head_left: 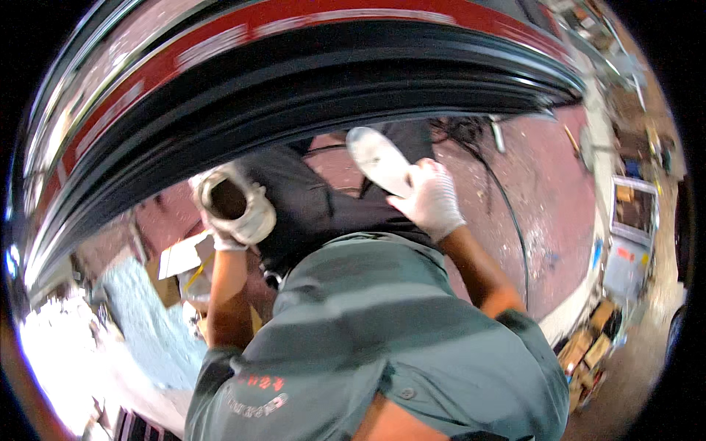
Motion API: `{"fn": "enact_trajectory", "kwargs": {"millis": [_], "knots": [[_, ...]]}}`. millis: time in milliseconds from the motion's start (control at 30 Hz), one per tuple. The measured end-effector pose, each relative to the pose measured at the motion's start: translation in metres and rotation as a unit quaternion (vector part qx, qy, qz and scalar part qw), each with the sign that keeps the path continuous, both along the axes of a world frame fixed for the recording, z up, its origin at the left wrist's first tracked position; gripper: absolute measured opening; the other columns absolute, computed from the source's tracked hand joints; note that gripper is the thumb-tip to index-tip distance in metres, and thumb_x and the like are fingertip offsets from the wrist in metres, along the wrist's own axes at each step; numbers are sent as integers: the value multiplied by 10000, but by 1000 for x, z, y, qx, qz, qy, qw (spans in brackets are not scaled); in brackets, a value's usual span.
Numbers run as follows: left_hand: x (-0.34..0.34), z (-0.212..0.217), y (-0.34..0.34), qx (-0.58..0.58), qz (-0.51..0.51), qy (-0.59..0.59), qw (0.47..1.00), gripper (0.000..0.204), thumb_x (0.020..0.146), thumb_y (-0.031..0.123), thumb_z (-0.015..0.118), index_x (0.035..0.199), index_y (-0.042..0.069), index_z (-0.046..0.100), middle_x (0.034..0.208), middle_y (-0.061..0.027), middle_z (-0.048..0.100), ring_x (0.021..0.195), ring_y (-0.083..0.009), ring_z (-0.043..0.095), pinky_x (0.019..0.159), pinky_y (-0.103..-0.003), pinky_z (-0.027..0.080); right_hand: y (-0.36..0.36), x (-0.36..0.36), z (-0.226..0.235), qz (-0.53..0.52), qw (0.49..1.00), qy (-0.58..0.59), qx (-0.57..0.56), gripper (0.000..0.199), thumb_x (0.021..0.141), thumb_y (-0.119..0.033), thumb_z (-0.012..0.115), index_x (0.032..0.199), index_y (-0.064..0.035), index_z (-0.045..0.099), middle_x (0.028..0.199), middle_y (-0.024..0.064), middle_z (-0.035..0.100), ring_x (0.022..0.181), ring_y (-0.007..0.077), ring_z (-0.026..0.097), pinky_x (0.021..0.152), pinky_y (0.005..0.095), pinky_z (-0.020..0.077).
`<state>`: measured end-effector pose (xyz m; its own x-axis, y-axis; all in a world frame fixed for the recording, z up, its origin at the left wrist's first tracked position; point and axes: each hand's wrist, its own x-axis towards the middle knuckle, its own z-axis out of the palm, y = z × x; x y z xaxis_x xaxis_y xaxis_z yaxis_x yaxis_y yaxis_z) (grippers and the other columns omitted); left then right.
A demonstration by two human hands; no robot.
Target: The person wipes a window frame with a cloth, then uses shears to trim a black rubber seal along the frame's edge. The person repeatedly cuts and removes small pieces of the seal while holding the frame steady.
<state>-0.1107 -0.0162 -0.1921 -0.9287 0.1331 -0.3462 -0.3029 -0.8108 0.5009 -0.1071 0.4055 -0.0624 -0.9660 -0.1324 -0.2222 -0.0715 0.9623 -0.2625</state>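
My left hand (246, 220), in a white glove, grips a small round open container (226, 197) with a dark inside, held up at chest height. In my right hand (432, 200), also gloved in white, is a flat white oval pad (377, 158), which sticks up and to the left of the fingers. Both hands are raised just below the curved red and black vehicle body (294, 73) with a shiny trim strip that fills the top of the view. My grey-green shirt (382, 331) and dark trousers (316, 198) lie beneath the hands.
A black hose (512, 213) curves across the red floor (544, 191) on the right. Cardboard boxes (588, 353) and a grey cart (631, 220) stand along the right edge. A pale blue cloth (147, 323) and flat cardboard (182, 257) lie at the left.
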Motion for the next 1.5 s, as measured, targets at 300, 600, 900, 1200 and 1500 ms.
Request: {"fn": "enact_trajectory", "kwargs": {"millis": [300, 600, 900, 1200, 1500], "knots": [[-8, 48, 3, -69, 190, 61, 977, 884, 904, 769, 468, 1447, 72, 483, 1365, -154, 591, 1236, -332, 580, 1108, -485, 441, -30, -8, 36, 117, 957, -35, -262, 726, 733, -258, 850, 1354, -46, 538, 1144, 180, 583, 1029, 376, 616, 920, 420, 512], [-2, 71, -21, -84, 193, 33, 977, 898, 908, 762, 469, 1471, 63, 459, 1413, -139, 568, 1256, -334, 570, 1115, -478, 443, -101, -40, 87, 353, 897, -95, -248, 495, 827, -217, 757, 1268, -31, 629, 1299, 196, 579, 1167, 389, 597, 985, 434, 496], [5, 87, -21, -173, 162, 87, 968, 863, 934, 675, 533, 1501, 40, 390, 1442, -147, 534, 1271, -317, 563, 1110, -473, 456, -160, -49, 95, 336, 916, -88, -201, 388, 875, -316, 712, 1151, -43, 723, 1240, 227, 597, 1134, 367, 617, 966, 430, 497], [0, 85, -6, -141, 157, 62, 976, 864, 948, 709, 466, 1509, 56, 389, 1450, -130, 531, 1281, -308, 552, 1114, -457, 447, -227, -44, 36, 276, 927, 68, -245, 408, 893, -375, 681, 1013, 15, 696, 1049, 247, 667, 1007, 392, 651, 920, 440, 516], [3, 101, -11, -185, 167, 89, 964, 908, 929, 702, 509, 1521, 33, 349, 1449, -174, 518, 1305, -328, 538, 1135, -485, 435, -191, -52, 62, 295, 924, -132, -205, 635, 828, -424, 751, 1197, 63, 580, 1213, 274, 594, 1137, 414, 599, 991, 446, 483]]}}
